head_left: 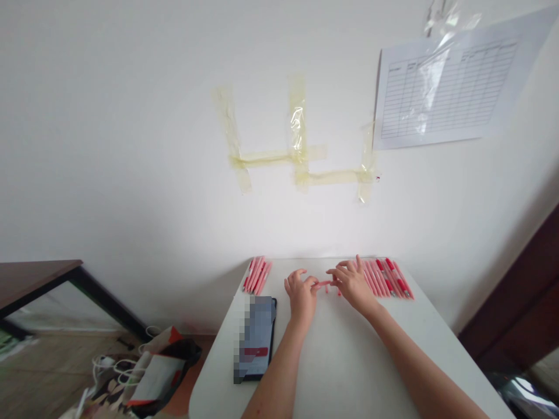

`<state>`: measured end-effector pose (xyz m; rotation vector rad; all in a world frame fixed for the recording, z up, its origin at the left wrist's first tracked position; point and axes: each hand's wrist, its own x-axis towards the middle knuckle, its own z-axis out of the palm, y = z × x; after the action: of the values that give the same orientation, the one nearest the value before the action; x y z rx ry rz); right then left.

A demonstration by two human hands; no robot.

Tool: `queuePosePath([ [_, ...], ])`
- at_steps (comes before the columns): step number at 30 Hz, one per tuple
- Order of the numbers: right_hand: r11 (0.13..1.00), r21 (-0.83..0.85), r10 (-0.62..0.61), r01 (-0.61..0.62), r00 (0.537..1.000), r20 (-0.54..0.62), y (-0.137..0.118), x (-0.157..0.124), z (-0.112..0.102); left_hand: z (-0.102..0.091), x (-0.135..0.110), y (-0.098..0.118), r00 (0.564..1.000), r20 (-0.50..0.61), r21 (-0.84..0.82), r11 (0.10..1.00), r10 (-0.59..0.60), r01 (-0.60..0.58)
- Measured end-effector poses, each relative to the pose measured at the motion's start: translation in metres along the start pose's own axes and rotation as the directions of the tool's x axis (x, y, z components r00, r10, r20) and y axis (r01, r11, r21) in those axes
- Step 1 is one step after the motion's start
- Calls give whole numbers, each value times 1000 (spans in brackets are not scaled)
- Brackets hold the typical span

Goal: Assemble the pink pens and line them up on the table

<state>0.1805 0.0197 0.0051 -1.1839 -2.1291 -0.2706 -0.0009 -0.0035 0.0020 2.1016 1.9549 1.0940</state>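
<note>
My left hand (300, 294) and my right hand (353, 284) meet over the far middle of a white table (340, 361). Between their fingertips they pinch a pink pen (325, 283), held level just above the tabletop. A row of several pink and red pens (388, 277) lies side by side right of my right hand, touching it. A smaller bunch of pink pens (257, 274) lies at the far left corner, apart from my left hand.
A dark tablet (257, 336) lies near the table's left edge. The wall behind carries yellowed tape strips (297, 145) and a printed table sheet (454, 87). Bags and cables (144, 372) sit on the floor left, under a dark desk (39, 279). Dark furniture (519, 314) stands right.
</note>
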Motion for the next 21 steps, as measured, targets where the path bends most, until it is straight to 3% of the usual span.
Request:
queuePosePath([
  [10, 995, 96, 18, -20, 1000, 19, 1, -3, 3, 3, -1, 0, 999, -13, 5, 999, 37, -37],
  [21, 998, 35, 42, -42, 999, 10, 5, -2, 2, 3, -1, 2, 998, 24, -2, 998, -61, 61],
])
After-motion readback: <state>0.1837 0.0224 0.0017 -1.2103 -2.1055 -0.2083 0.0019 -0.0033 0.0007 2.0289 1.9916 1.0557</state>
